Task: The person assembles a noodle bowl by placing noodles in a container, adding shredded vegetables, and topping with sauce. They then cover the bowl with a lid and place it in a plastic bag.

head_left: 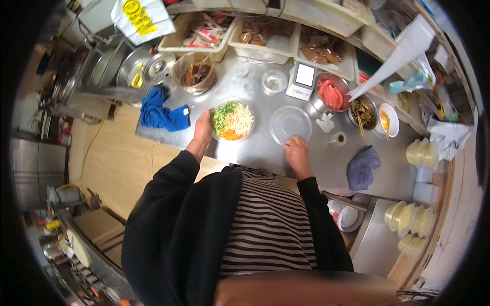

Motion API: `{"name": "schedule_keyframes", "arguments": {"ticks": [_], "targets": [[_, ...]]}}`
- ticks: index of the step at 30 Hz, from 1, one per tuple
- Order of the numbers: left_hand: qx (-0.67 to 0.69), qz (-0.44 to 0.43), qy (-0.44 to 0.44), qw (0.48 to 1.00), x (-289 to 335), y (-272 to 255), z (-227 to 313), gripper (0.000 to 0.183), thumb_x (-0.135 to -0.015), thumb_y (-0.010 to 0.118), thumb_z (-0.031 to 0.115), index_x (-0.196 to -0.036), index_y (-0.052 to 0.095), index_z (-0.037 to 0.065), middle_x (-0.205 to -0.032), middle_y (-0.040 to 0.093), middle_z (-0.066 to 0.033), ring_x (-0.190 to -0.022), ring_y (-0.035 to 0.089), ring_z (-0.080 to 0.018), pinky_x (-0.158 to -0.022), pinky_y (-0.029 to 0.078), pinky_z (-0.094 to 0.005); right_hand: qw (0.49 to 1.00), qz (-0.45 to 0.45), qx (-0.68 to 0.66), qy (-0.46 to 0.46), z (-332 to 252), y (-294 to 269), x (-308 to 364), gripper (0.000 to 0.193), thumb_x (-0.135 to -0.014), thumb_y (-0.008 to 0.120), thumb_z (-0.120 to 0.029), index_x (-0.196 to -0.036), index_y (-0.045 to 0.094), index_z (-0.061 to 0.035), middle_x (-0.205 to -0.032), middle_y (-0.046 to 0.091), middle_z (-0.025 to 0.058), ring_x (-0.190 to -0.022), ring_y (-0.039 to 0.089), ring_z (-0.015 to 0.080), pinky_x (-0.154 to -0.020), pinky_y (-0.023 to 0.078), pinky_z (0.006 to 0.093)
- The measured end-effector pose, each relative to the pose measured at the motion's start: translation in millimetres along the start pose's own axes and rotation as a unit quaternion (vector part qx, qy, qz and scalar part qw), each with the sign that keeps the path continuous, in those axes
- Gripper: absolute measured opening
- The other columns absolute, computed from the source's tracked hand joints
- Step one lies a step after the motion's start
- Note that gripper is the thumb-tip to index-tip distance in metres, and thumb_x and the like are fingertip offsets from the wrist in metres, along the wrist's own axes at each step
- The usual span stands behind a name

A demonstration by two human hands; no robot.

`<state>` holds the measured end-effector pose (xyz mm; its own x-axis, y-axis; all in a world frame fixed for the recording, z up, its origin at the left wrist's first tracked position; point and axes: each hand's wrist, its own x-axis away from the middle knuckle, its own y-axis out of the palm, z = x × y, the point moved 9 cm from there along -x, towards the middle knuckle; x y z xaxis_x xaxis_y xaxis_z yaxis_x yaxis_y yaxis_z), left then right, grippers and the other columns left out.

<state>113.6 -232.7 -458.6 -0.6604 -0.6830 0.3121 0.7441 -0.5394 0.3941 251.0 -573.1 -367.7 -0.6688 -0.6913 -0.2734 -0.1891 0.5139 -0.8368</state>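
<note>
A clear round plastic bowl (253, 133) stands on the steel table, filled with shredded green cucumber, pale shreds and orange carrot strips. Against its left side rests my left hand (202, 128), holding the bowl with the palm turned toward it; some of its fingers are hidden. To the right lies a clear round plastic lid (291, 125), flat on the tabletop. My right hand (296, 152) is at the lid's near right edge, fingers curled and closed on the rim. The lid and the bowl are apart.
Behind are a tub of dark sauce (195, 74), a small clear container (274, 81), a white scale (301, 80) and a metal bowl of pink slices (331, 93). A blue cloth (162, 109) lies left, a grey-blue cloth (363, 168) right. Stacked packed containers (408, 218) stand far right.
</note>
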Motion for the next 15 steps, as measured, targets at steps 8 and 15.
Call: {"name": "schedule_keyframes", "arguments": {"ticks": [8,15], "targets": [[-0.087,0.088,0.048,0.991,61,-3,15,0.041,-0.097,0.044,0.031,-0.116,0.056,-0.003,-0.113,0.059,-0.0104,-0.104,0.054,-0.0166,-0.093,0.040,-0.0286,0.954,-0.092,-0.274,0.082,-20,64,-10,0.026,-0.089,0.055,-0.014,-0.112,0.055,-0.0031,-0.095,0.062,0.0171,-0.084,0.061,0.0337,-0.075,0.049,0.0374],[-0.123,0.129,0.105,0.978,158,-69,-23,0.042,-0.098,0.042,0.035,-0.089,0.062,0.000,-0.084,0.066,-0.0080,-0.077,0.062,-0.0149,-0.073,0.050,-0.0288,0.774,-0.291,-0.505,0.246,-38,123,31,0.044,-0.095,0.052,-0.022,-0.131,0.036,-0.0018,-0.108,0.059,0.0195,-0.080,0.062,0.0195,-0.070,0.051,0.0277]]}}
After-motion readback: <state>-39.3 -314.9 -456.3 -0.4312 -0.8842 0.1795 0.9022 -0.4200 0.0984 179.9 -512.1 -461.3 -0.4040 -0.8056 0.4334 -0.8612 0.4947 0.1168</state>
